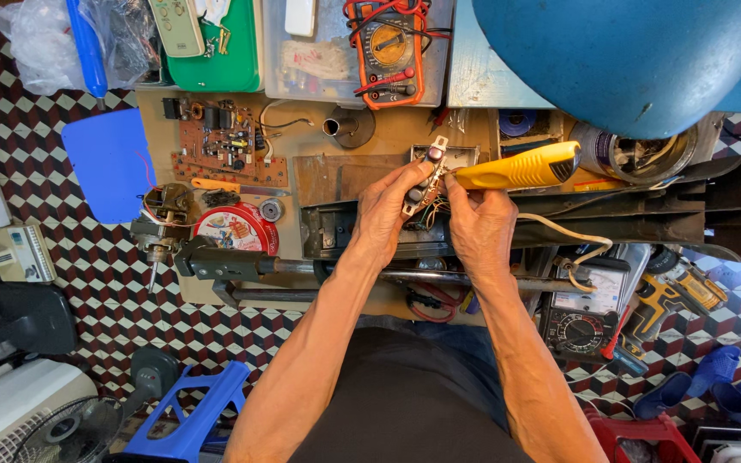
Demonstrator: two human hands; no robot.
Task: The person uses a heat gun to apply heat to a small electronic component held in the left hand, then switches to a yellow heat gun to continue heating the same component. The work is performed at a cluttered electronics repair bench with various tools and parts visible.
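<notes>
While you sit over the low wooden workbench (336, 167), the big blue curved shell (628, 51) at the upper right is the largest thing near your work. In front of you a dark metal vise (328, 231) runs across the bench. To the left lie a brown circuit board (229, 141) and a round red tin lid (235, 230). An orange multimeter (392, 51) sits further back, and a black analogue meter (583, 321) rests down by your right forearm.

Your left hand (383, 210) pinches the small switch assembly (426, 176) between thumb and fingertips, holding it up just above the vise, tilted, near the middle of the bench. Your right hand (478, 223) is closed around the yellow soldering iron (521, 169), whose handle points away to the right while its working end meets the assembly; its pale cord (572, 236) trails off past your wrist.

The assembly is a narrow pale strip carrying dark round buttons, with thin coloured wires (429, 213) hanging from its underside. By my reading, you are mid-way through: the part is out, in hand, and being worked at its contacts. Which joints are finished I cannot tell; they are too small. Refitting it looks still ahead.
</notes>
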